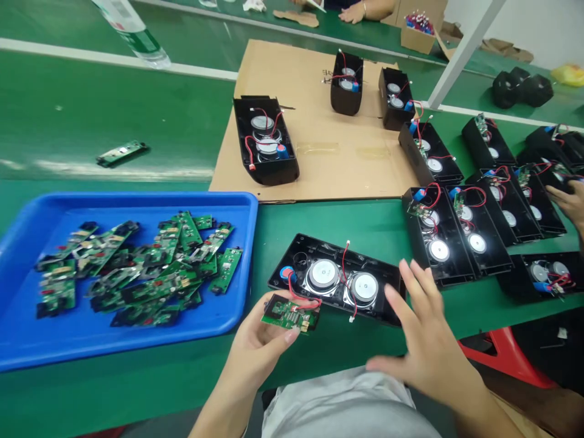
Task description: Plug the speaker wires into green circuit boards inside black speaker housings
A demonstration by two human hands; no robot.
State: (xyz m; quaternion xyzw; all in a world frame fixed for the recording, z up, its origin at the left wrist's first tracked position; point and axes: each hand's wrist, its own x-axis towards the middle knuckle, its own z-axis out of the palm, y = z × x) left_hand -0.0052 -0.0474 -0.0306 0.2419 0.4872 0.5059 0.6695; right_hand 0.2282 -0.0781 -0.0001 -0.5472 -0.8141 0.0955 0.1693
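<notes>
My left hand [262, 340] holds a green circuit board [288, 313] between thumb and fingers, near the front edge of the table. Red wires run from the board to a blue cylindrical part [287, 273] in the black speaker housing [335, 249]. That housing lies open just beyond my hands, with two round silver speakers [323, 275] and loose wires with white plugs. My right hand [422, 322] is raised at the housing's right end with its fingers spread, holding nothing.
On the left, a blue tray [246, 261] holds several circuit boards. One board [121, 152] lies behind it. Cardboard [337, 164] carries three housings; several more stand at right, where another person's hand [568, 201] reaches in. A plastic bottle [137, 36] is at upper left.
</notes>
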